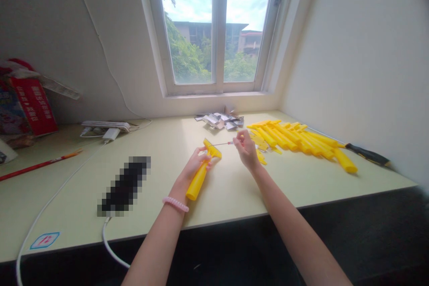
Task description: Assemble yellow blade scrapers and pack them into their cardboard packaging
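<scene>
The left fingers (203, 158) are clenching a yellow plastic T-shaped handle (197, 182) lying toward the body. The right fingers (237, 140) are pinching a thin metal pin (219, 144), pointing leftward at its crossbar (212, 149).

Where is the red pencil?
In the head view, the pencil lies on the left side of the desk, just below the red box and to the left of the power strip.
</scene>
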Motion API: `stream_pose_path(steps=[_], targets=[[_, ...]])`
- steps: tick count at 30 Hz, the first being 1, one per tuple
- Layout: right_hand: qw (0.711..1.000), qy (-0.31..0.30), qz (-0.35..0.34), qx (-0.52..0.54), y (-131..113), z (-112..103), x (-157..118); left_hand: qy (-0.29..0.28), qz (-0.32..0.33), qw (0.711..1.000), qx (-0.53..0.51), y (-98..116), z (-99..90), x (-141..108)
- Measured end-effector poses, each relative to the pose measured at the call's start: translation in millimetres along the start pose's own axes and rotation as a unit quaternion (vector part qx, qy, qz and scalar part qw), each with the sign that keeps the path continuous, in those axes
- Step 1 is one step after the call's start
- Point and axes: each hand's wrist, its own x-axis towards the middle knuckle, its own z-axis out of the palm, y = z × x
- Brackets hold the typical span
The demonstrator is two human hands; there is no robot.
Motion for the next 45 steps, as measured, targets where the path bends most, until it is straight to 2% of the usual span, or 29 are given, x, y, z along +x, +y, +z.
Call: stream_pose_path(steps=[6,10,13,16,22,28,33,38,45], targets=[[0.999,-0.002,0.053,0.012,-2.7,0.5,-0.6,-0.001,0.002,1.000,-0.004,-1.4,0.0,-0.9],[0.999,-0.029,0.024,0.014,2.4,1.8,-0.6,0.003,0.009,1.000,-0.007,-1.4,0.6,-2.4],[1.000,-0.013,-0.005,0.018,3.1,1.9,0.0,0.000,0.011,1.000,-0.009,-0.9,1.0,-3.4],[1.000,0.011,0.009,0.017,-0.2,1.2,0.2,-0.010,0.013,1.000,-0.008,-0.4,1.2,-4.6],[0.999,0.000,0.039,-0.028,-3.1,0.8,-0.8,-0.015,0.017,1.000,-0.001,-0.7,0.8,-3.8],[1.000,0.005,-0.008,-0.005,1.1,2.1,1.0,-0.016,0.010,1.000,0.005,-1.6,0.4,-0.9],[1.000,0.003,0.009,0.010,-1.1,1.3,0.7,-0.024,0.012,1.000,0.003,-2.0,0.3,-2.3],[0.999,0.002,0.029,-0.041,-1.4,0.4,-0.1,-0.023,0.012,1.000,0.002,-1.3,0.4,-3.0],[1.000,0.004,-0.012,-0.006,-0.2,2.4,0.5,-0.015,-0.001,1.000,0.004,0.4,3.0,-4.9]])
